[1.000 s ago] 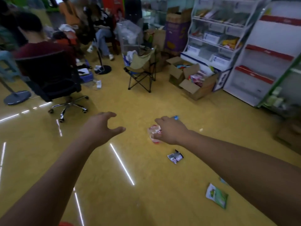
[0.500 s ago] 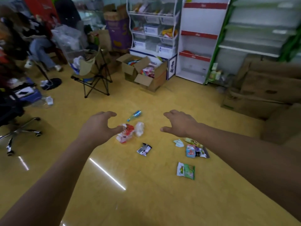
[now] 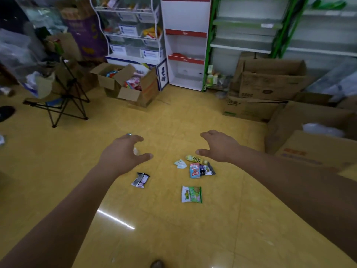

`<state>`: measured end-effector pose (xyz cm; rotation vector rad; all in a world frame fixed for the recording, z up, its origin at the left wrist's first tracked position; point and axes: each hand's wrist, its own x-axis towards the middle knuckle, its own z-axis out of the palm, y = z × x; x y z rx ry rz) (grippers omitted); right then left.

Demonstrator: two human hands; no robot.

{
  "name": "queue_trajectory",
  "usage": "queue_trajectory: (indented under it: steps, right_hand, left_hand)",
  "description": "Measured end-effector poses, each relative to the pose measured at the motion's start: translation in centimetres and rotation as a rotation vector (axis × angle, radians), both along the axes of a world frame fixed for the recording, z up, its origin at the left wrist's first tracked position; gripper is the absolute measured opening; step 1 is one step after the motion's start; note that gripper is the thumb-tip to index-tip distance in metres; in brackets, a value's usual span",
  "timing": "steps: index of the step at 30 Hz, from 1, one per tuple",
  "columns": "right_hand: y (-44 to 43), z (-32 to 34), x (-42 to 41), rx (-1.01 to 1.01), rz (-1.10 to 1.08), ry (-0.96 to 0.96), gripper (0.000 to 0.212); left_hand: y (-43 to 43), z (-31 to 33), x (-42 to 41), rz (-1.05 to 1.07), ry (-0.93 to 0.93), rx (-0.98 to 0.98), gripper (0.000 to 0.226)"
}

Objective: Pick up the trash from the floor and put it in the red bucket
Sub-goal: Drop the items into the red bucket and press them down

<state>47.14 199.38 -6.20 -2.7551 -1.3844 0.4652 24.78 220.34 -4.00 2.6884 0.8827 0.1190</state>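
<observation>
Trash lies scattered on the yellow floor between my outstretched arms. A black and pink wrapper (image 3: 140, 180) lies just below my left hand (image 3: 123, 153). A green and white packet (image 3: 191, 194) is nearest to me. Further on lie a blue and pink packet (image 3: 194, 170), a dark packet (image 3: 207, 169), a small pale wrapper (image 3: 180, 163) and a yellow-green bottle (image 3: 194, 159) close under my right hand (image 3: 218, 147). Both hands hover open and empty above the floor. My left hand hides more trash; only a blue tip (image 3: 128, 134) shows. The red bucket is out of view.
Open cardboard boxes of snacks (image 3: 133, 88) stand ahead by white display shelves (image 3: 185, 45). Large cardboard boxes (image 3: 270, 82) line the right side. A folding chair (image 3: 61, 97) stands at the left. Green shelving (image 3: 251, 26) fills the back right.
The view has swung to the right, so the people and office chair have left the frame. More trash has come into sight under my right hand. The red wrapper is now hidden behind my left hand.
</observation>
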Motion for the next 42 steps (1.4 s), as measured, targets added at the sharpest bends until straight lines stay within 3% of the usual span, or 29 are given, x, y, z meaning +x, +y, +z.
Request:
queue_trajectory:
  steps: [14,29,42]
  right_hand:
    - [-1.1,-4.7,9.0,-0.084,-0.168,0.062,0.079]
    - [6.4,-9.8,20.5,-0.226,-0.22,0.202,0.08]
    - [10.3,-14.5,25.8,-0.298,-0.112,0.28,0.081]
  left_hand:
    - [1.9,-4.8,12.7,-0.151,0.012,-0.095,0.073]
    - [10.0,-10.2,25.1,-0.104,0.083,-0.261,0.073]
    - [10.7,-15.4,28.3,0.0,0.182,-0.342,0.071]
